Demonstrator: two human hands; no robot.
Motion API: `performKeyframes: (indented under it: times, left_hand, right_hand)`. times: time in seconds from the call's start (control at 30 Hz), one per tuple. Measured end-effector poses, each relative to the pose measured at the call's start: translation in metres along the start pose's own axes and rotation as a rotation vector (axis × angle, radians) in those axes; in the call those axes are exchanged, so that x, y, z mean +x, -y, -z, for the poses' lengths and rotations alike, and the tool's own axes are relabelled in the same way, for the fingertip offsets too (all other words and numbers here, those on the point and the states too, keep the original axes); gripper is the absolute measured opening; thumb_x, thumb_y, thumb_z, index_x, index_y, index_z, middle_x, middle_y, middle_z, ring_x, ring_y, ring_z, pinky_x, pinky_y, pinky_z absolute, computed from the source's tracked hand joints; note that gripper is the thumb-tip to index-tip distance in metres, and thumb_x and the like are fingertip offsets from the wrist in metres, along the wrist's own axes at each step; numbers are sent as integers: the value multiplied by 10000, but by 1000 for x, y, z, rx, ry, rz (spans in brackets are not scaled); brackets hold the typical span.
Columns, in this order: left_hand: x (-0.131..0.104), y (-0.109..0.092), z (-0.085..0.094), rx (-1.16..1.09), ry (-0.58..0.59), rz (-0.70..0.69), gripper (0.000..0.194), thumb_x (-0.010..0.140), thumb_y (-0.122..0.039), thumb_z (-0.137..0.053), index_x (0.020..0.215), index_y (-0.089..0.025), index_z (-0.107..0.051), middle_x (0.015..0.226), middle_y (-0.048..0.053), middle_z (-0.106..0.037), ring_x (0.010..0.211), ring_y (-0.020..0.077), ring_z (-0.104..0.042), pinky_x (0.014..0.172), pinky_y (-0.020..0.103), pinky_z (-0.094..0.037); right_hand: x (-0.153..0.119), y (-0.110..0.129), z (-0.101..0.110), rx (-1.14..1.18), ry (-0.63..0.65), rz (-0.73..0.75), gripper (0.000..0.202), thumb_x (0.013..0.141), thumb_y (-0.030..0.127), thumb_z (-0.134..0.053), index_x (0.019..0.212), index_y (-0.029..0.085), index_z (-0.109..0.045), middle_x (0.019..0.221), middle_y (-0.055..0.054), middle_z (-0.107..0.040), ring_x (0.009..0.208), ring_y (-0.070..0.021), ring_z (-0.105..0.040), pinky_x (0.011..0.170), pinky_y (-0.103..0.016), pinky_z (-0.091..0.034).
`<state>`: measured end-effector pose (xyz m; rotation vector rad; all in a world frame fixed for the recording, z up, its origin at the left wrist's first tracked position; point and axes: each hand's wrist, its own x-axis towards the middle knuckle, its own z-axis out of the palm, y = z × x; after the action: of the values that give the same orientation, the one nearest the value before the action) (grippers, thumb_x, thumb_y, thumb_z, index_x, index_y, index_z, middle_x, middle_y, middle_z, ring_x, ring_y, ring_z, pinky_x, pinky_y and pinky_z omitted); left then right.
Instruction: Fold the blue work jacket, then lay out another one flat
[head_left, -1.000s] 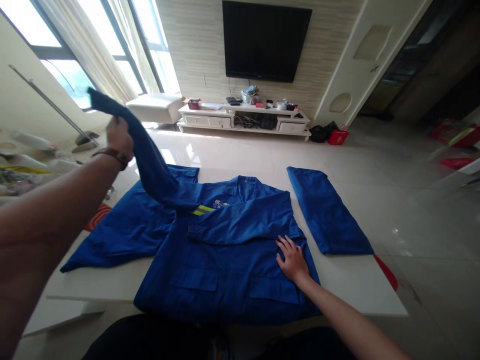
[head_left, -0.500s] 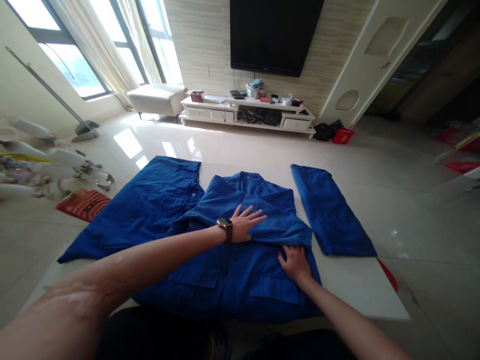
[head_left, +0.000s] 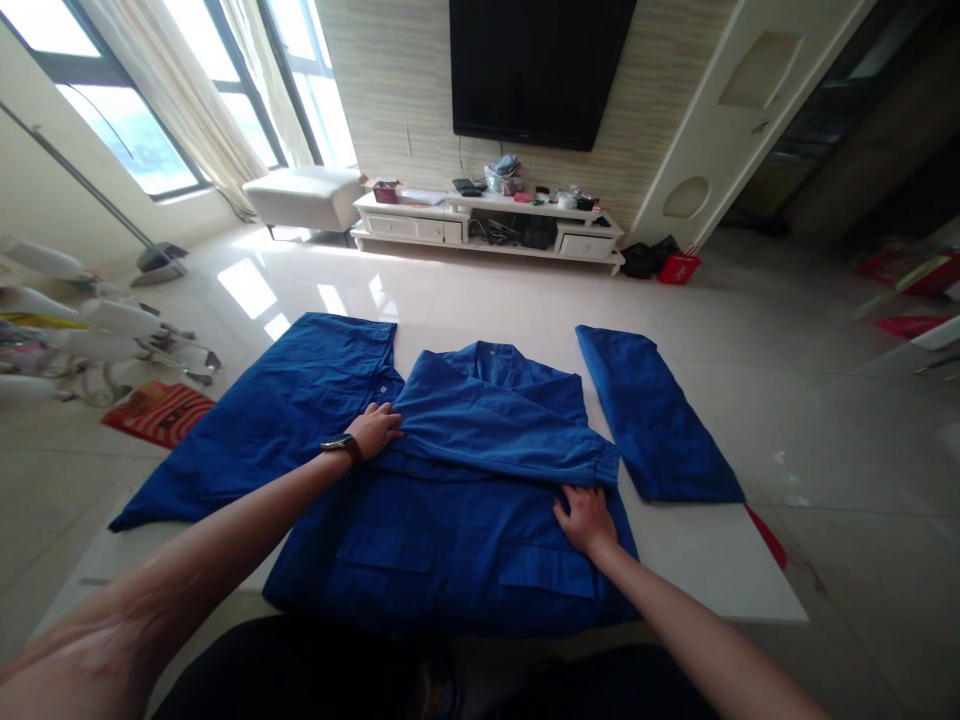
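Note:
A blue work jacket lies spread on a white table, with one sleeve folded across its chest. My left hand, a watch on its wrist, rests flat at the left end of that folded sleeve. The sleeve's cuff lies under the fingers of my right hand, which presses down on the jacket's right side. Neither hand grips cloth. Another blue garment lies flat to the left, and a folded blue piece lies to the right.
A white TV stand with clutter sits under a wall-mounted TV at the back. A white ottoman stands near the windows. Scattered items and a red sheet lie on the floor at left. Red bags sit at right.
My left hand laid the raised sleeve across the jacket's chest, let it go, then slid left along it to its shoulder end. My right hand stayed near the cuff.

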<state>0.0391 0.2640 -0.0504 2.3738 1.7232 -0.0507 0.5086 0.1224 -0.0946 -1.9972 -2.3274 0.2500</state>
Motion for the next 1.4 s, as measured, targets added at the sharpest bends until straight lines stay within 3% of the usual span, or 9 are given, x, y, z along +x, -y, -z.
performKeyframes:
  times: [0.17, 0.33, 0.57, 0.87, 0.97, 1.07, 1.17, 1.27, 1.4]
  left_hand:
    - [8, 19, 11, -127, -71, 119, 228, 860, -402, -556, 787, -231, -688, 1006, 90, -649, 1018, 280, -590, 859, 372, -489]
    - [27, 54, 35, -365, 184, 370, 208, 746, -411, -704, 728, -204, -698, 773, 51, -688, 770, 230, -638, 735, 328, -492]
    - [95, 27, 34, -532, -216, 440, 590, 772, -414, -764, 1259, -134, -586, 1171, 151, -700, 1006, 248, -664, 894, 343, -516]
    - [141, 21, 20, -496, -267, 705, 434, 894, -346, -593, 1243, -92, -631, 1272, 262, -640, 1179, 388, -610, 985, 516, -483]
    - [122, 24, 22, -444, -312, 679, 604, 899, -391, -574, 1382, -32, -524, 1383, 293, -547, 1286, 389, -536, 1077, 512, -437]
    - [80, 19, 17, -311, -350, 292, 637, 933, -479, -484, 1487, -166, -463, 1538, 158, -454, 1420, 315, -411, 1196, 452, -338]
    - [29, 19, 3, -208, -45, -94, 575, 940, -525, -434, 1476, -325, -496, 1604, 14, -410, 1505, 275, -299, 1254, 458, -220]
    - [-13, 22, -5, -168, 85, -24, 569, 956, -472, -368, 1498, -328, -465, 1615, 21, -397, 1535, 304, -235, 1237, 564, -194]
    - [-79, 16, -2, -211, -182, 156, 560, 904, -417, -404, 1416, -226, -525, 1459, 109, -545, 1413, 304, -423, 1212, 485, -308]
  right_hand:
    - [0, -1, -1, 7, -15, 4, 408, 977, 348, -469, 1330, 230, -638, 1246, -86, -695, 1193, -306, -564, 1088, -451, -284]
    - [1, 0, 1, 4, -15, 26, 353, 976, 348, -472, 1234, 231, -682, 1223, -86, -705, 1181, -303, -568, 1050, -443, -317]
    - [1, 0, 1, 8, -4, 24, 347, 974, 332, -470, 1237, 228, -671, 1224, -89, -705, 1191, -304, -572, 1046, -438, -317]
    - [1, -2, 0, 42, -30, 38, 444, 962, 318, -459, 1376, 257, -604, 1402, -85, -604, 1339, -308, -457, 1079, -468, -339]
    - [1, -2, 0, 52, -46, 52, 485, 961, 318, -446, 1430, 276, -560, 1495, -66, -523, 1419, -298, -370, 1101, -478, -334]
    - [1, -2, 0, 61, -43, 58, 483, 958, 319, -448, 1424, 274, -566, 1488, -64, -529, 1417, -292, -371, 1100, -472, -337]
    - [2, -3, 0, 57, -45, 63, 483, 952, 315, -454, 1420, 281, -570, 1487, -64, -529, 1424, -293, -364, 1090, -468, -343]
    - [2, -3, 0, 40, -58, 66, 473, 953, 304, -449, 1409, 289, -574, 1488, -52, -530, 1437, -277, -354, 1077, -452, -355]
    - [3, -2, -4, 34, -96, 85, 471, 967, 288, -412, 1413, 279, -563, 1495, -47, -527, 1452, -260, -354, 1112, -460, -337]
